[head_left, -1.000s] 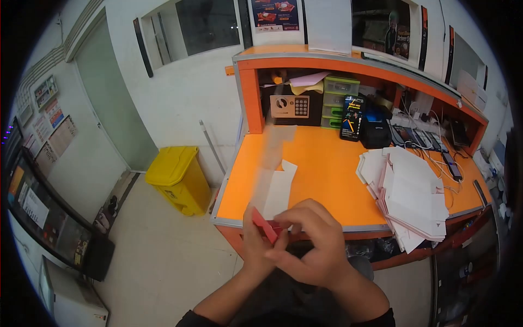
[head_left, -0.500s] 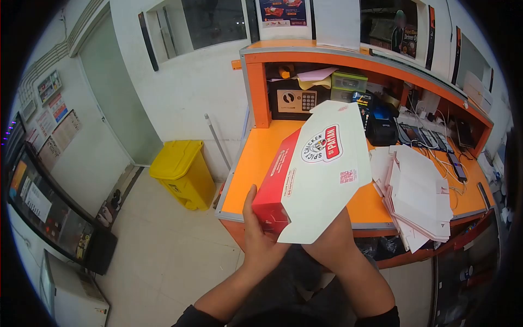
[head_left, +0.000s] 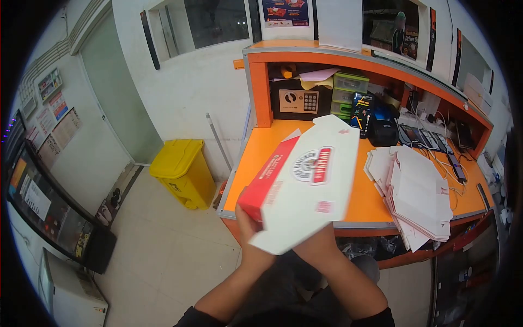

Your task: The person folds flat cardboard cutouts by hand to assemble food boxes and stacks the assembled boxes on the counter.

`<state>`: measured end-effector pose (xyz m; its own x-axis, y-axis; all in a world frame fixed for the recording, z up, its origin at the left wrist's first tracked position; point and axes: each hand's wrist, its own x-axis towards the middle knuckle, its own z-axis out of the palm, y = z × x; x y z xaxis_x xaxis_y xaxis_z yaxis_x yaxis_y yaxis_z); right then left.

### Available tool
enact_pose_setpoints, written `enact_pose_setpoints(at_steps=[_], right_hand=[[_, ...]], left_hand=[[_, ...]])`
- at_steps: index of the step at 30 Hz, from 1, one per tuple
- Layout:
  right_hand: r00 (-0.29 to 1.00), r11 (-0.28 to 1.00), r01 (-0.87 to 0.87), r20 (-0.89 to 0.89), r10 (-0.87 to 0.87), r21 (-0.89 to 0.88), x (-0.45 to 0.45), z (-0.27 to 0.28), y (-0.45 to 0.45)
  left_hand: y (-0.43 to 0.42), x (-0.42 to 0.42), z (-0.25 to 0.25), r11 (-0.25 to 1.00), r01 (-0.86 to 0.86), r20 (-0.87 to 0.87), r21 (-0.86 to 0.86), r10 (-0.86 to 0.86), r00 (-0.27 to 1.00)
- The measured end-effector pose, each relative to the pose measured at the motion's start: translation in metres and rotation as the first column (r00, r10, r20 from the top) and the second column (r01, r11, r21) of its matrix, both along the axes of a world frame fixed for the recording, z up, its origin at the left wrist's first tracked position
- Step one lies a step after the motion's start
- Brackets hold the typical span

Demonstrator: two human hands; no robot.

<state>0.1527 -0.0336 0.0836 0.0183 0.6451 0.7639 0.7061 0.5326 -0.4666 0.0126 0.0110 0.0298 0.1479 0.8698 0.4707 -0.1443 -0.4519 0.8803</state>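
A red and white cardboard food box (head_left: 310,191), printed with a chicken logo, is held up in front of me, tilted over the front edge of the orange desk. Its white lid panel faces up, and an end flap sticks out toward me. My left hand (head_left: 255,245) grips the red near-left corner, its fingers partly hidden by the box. Beneath the white panel, my right hand (head_left: 318,245) supports the near right side; its fingertips are out of sight. To the right lies a stack of flat white box blanks (head_left: 414,191).
The orange desk (head_left: 231,199) has a shelf above holding a safe (head_left: 299,101), green drawers (head_left: 348,84) and a black device (head_left: 383,131). Several phones (head_left: 425,136) with cables lie at the right. A yellow bin (head_left: 185,171) stands on the floor at left, near a leaning pole (head_left: 218,141).
Both hands have moved the box slightly left and toward me, tilting it a little. The logo and print are blurred by motion. The stack of blanks has stayed put.
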Motion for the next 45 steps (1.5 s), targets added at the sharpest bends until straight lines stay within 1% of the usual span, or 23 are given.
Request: enact_pose_setpoints(at_steps=[1, 2, 3, 4, 6, 7, 9, 12, 13, 15, 16, 17, 20, 23, 25, 27, 28, 29, 31, 33, 36, 42, 45], right_hand=[[0.999, 1.000, 0.005, -0.050, -0.005, 0.006, 0.001, 0.013, -0.004], [0.995, 1.000, 0.010, -0.099, -0.009, 0.013, 0.003, 0.019, -0.006], [0.987, 0.987, 0.158, -0.027, -0.157, 0.039, 0.011, 0.017, -0.009], [0.955, 0.959, 0.275, -0.134, -0.265, 0.062, 0.016, 0.012, -0.009], [0.822, 0.863, 0.501, -0.348, -0.451, 0.066, 0.023, 0.000, -0.007], [0.823, 0.946, 0.312, -0.522, -0.224, 0.085, 0.023, 0.000, -0.007], [0.591, 0.970, -0.063, -0.775, 0.225, 0.233, 0.023, 0.001, -0.010], [0.581, 0.980, -0.143, -0.791, 0.195, 0.136, 0.026, 0.003, -0.026], [0.462, 0.986, -0.140, -0.874, 0.150, 0.096, 0.022, 0.005, -0.030], [0.379, 0.987, -0.095, -0.912, 0.156, 0.129, 0.022, 0.007, -0.034], [0.336, 0.987, -0.074, -0.928, 0.161, 0.144, 0.022, 0.007, -0.035], [0.388, 0.991, -0.041, -0.912, 0.133, 0.127, 0.021, 0.006, -0.036], [0.525, 0.996, 0.032, -0.849, 0.058, 0.088, 0.018, 0.002, -0.041], [0.650, 0.996, -0.006, -0.757, 0.070, 0.087, 0.003, -0.001, -0.052], [0.737, 0.985, -0.111, -0.655, 0.169, 0.129, -0.008, -0.002, -0.058], [0.869, 0.969, -0.171, -0.436, 0.233, 0.177, -0.012, -0.003, -0.066], [0.915, 0.959, -0.203, -0.311, 0.258, 0.200, -0.013, -0.005, -0.068], [0.897, 0.942, -0.225, -0.325, 0.301, 0.250, -0.019, -0.008, -0.068], [0.890, 0.937, -0.228, -0.333, 0.311, 0.264, -0.022, -0.019, -0.073], [0.924, 0.947, -0.182, -0.284, 0.257, 0.265, -0.021, -0.022, -0.075], [0.894, 0.934, -0.242, -0.314, 0.320, 0.263, -0.020, -0.033, -0.079], [0.924, 0.930, -0.277, -0.200, 0.327, 0.240, -0.025, -0.039, -0.085], [0.947, 0.949, -0.221, -0.182, 0.263, 0.225, -0.024, -0.036, -0.086]], left_hand=[[0.006, -0.011, -0.009, 0.993, 0.010, -0.051, -0.115, -0.016, 0.999], [0.006, -0.013, -0.017, 0.974, 0.110, 0.168, -0.198, -0.077, 0.983], [0.002, -0.012, -0.010, 0.943, 0.214, 0.387, -0.254, -0.103, 0.916], [-0.004, -0.010, 0.004, 0.944, 0.288, 0.575, -0.163, -0.146, 0.805], [-0.003, -0.023, -0.013, 0.892, 0.426, 0.699, -0.151, -0.208, 0.684], [-0.004, -0.027, -0.021, 0.865, 0.483, 0.705, -0.136, -0.257, 0.661], [-0.009, -0.035, -0.037, 0.795, 0.596, 0.711, -0.114, -0.354, 0.608], [-0.019, -0.047, -0.054, 0.682, 0.696, 0.611, -0.225, -0.457, 0.646], [-0.025, -0.045, -0.050, 0.697, 0.636, 0.545, -0.331, -0.409, 0.732], [-0.022, -0.055, -0.047, 0.690, 0.531, 0.121, -0.491, -0.550, 0.826], [-0.023, -0.056, -0.035, 0.702, 0.453, -0.102, -0.549, -0.595, 0.798], [-0.030, -0.059, -0.018, 0.889, 0.256, -0.519, -0.379, -0.434, 0.737], [-0.031, -0.075, 0.012, 0.714, 0.374, -0.647, -0.592, -0.698, 0.307], [-0.043, -0.080, 0.027, 0.572, 0.793, -0.282, -0.210, -0.812, 0.511], [-0.050, -0.069, 0.029, 0.776, 0.630, -0.117, -0.015, -0.628, 0.770], [-0.048, -0.054, 0.040, 0.914, 0.383, 0.082, 0.132, -0.395, 0.915], [-0.044, -0.054, 0.040, 0.951, 0.281, 0.168, 0.128, -0.300, 0.939], [-0.039, -0.054, 0.037, 0.977, 0.183, 0.251, 0.112, -0.206, 0.946], [-0.034, -0.053, 0.039, 0.993, 0.107, 0.345, 0.057, -0.120, 0.931], [-0.031, -0.053, 0.045, 0.990, 0.139, 0.377, -0.002, -0.129, 0.917], [-0.020, -0.047, 0.043, 0.999, 0.035, 0.425, -0.014, -0.026, 0.905], [-0.020, -0.057, 0.047, 0.998, 0.053, 0.363, -0.021, -0.042, 0.931], [-0.021, -0.057, 0.040, 0.991, 0.131, 0.375, 0.007, -0.124, 0.919]])
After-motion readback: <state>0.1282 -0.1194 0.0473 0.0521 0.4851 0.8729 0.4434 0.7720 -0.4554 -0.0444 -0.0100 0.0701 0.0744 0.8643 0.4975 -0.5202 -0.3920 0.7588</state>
